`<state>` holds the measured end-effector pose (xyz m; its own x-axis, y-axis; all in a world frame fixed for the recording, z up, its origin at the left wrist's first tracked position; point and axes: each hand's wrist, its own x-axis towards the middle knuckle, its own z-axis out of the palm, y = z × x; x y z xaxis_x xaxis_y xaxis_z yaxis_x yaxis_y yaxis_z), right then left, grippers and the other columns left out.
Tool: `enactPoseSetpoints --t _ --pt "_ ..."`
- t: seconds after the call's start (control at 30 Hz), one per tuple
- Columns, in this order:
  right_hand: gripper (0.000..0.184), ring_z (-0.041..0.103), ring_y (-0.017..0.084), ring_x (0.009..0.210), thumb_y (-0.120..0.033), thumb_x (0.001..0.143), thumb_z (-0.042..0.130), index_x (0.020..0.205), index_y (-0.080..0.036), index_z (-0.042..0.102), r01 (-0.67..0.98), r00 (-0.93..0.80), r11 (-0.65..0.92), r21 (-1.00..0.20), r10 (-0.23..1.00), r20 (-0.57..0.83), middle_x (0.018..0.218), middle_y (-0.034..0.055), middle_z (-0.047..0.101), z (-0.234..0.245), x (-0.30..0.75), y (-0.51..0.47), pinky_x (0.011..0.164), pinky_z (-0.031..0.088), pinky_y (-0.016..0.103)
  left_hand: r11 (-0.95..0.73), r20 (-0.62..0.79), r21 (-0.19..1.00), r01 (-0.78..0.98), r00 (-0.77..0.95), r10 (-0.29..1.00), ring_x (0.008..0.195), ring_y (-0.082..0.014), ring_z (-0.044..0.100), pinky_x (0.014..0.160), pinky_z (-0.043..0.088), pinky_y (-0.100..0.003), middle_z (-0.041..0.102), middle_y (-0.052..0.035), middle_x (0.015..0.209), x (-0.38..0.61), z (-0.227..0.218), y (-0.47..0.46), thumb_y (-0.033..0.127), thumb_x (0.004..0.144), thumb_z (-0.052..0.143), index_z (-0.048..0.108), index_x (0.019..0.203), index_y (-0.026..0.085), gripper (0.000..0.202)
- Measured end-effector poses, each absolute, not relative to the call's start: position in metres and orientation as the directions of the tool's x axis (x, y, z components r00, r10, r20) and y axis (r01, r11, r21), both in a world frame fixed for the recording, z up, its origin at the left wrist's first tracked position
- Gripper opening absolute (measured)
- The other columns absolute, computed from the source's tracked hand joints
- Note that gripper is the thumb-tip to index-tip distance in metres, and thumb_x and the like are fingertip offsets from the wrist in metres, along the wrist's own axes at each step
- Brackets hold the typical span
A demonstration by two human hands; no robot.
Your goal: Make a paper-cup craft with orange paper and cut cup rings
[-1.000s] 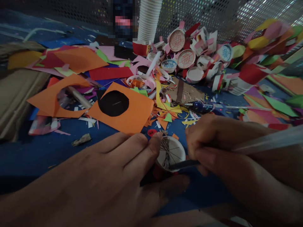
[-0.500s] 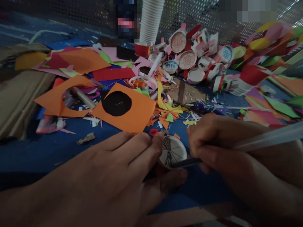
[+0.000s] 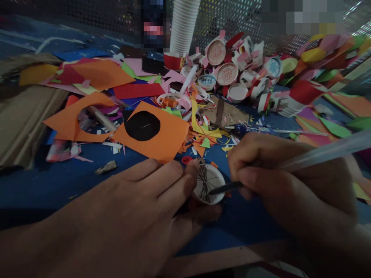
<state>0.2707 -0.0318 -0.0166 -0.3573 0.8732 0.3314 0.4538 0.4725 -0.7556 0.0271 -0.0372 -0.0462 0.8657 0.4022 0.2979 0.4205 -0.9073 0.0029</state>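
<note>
The cut-down paper cup (image 3: 209, 182) lies on its side between my two hands, its white round base turned up toward the camera. Black pen lines fan across that base. I cannot see what, if anything, is inside it.

My left hand (image 3: 139, 216) lies flat and low over the blue tabletop (image 3: 58, 185). Its fingers curl against the cup's left rim and the thumb presses from beneath, so the cup is pinched. My right hand (image 3: 278, 173) is closed in a writing hold around a pen (image 3: 304, 160). The clear barrel slants up and away to the right, and the dark tip rests on the right part of the base.

Just beyond the left fingertips lies an orange sheet (image 3: 166, 141) bearing a black disc. Farther beyond the pinch stands a stack of nested white cups (image 3: 184, 25) against the perforated wall. Right of the stack is a heap of cut cup bottoms (image 3: 228, 73), several with drawn grids, among coloured paper scraps.
</note>
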Motion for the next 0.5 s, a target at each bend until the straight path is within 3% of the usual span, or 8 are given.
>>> enactPoseSetpoints --t 0.17,0.33,0.5 --pt "0.026 0.053 0.017 0.058 -0.007 0.089 0.058 0.072 -0.025 0.062 0.480 -0.345 0.446 -0.755 0.888 0.305 0.066 -0.0011 0.060 -0.0140 0.2708 -0.0330 0.057 0.048 0.032 -0.914 0.318 0.017 0.405 0.865 0.389 0.107 -0.0291 0.063 0.087 0.050 -0.038 0.071 -0.0013 0.118 0.0280 -0.0460 -0.0337 0.081 0.075 0.071 0.075 0.127 0.033 0.071" --pt "0.025 0.049 0.014 0.053 -0.006 0.089 0.054 0.073 -0.025 0.061 0.386 -0.390 0.503 -0.774 0.849 0.357 0.062 -0.0026 0.055 -0.0198 0.2737 -0.0311 0.053 0.042 0.030 -0.915 0.297 0.009 0.404 0.872 0.389 0.103 -0.0296 0.063 0.083 0.053 -0.039 0.071 -0.0044 0.123 0.0280 -0.0453 -0.0346 0.082 0.070 0.075 0.072 0.135 0.033 0.081" --pt "0.027 0.052 0.016 0.056 -0.009 0.092 0.052 0.074 -0.025 0.063 0.500 -0.313 0.432 -0.751 0.898 0.308 0.064 -0.0011 0.057 -0.0179 0.2729 -0.0314 0.054 0.042 0.032 -0.912 0.311 0.055 0.407 0.861 0.403 0.112 -0.0293 0.064 0.097 0.053 -0.041 0.071 -0.0028 0.129 0.0281 -0.0436 -0.0341 0.076 0.078 0.074 0.071 0.133 0.032 0.071"
